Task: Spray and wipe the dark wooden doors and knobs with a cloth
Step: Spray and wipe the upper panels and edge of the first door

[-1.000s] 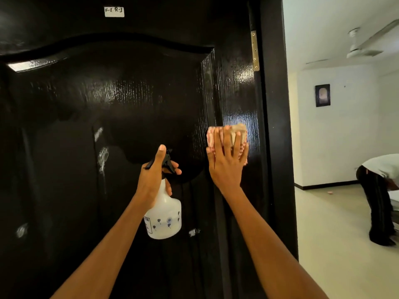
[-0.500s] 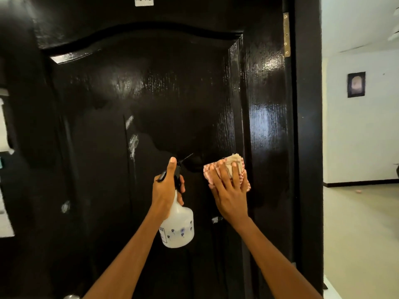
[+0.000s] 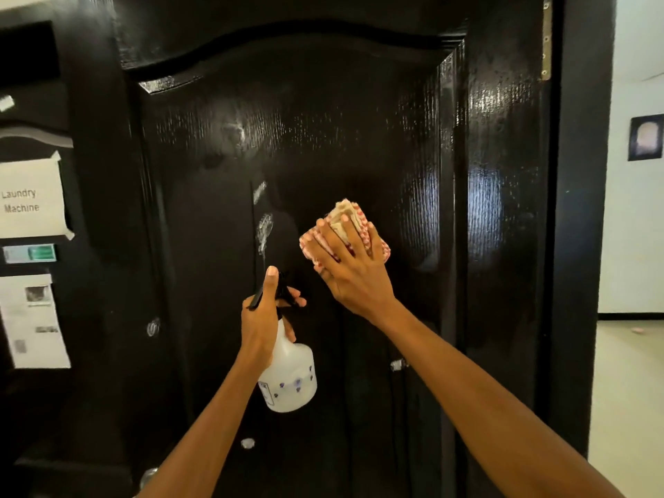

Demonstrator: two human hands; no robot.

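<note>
Right hand (image 3: 354, 271), fingers spread flat, presses the folded red-and-cream checked cloth (image 3: 346, 228) on the glossy dark wooden door (image 3: 359, 113) mid-panel. Left hand (image 3: 264, 318) grips the translucent white spray bottle (image 3: 287, 375). Best bet: firm overlapping strokes toward the pale smear (image 3: 264, 231).

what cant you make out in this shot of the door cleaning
- Knob, head view: only a sliver shows, cut off by the bottom edge.
- Small print on the lower notice, head view: too small and blurred.
- Door surface under the cloth, head view: hidden by the cloth and the right hand.
- Bottle trigger, head view: mostly hidden by the left hand.
</note>
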